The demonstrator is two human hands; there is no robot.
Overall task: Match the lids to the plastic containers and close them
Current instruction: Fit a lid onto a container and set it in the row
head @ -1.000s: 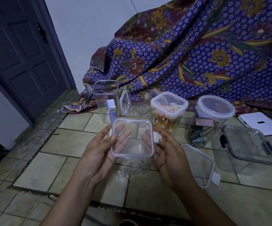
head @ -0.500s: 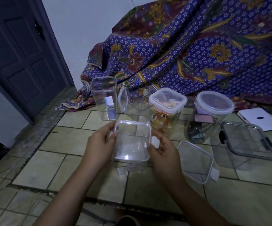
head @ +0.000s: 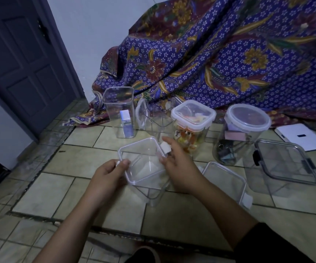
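Note:
A clear square container (head: 149,188) stands on the tiled floor with a clear square lid (head: 142,160) lying on its mouth, turned a little askew. My left hand (head: 106,175) pinches the lid's near-left clip. My right hand (head: 178,166) grips the lid's far-right white clip. A loose clear square lid (head: 227,181) lies flat on the floor just right of my right wrist.
Behind stand a tall open container (head: 119,111), an open container with a lid leaning on it (head: 153,118), a lidded square jar of snacks (head: 192,126) and a lidded round jar (head: 242,133). A large container with a dark-rimmed lid (head: 286,164) sits right. Patterned cloth (head: 229,54), white notebook (head: 303,137).
The lid and container have turned askew under my hands. My fingers have shifted from the lid's sides to its clips, the right hand onto the far-right one.

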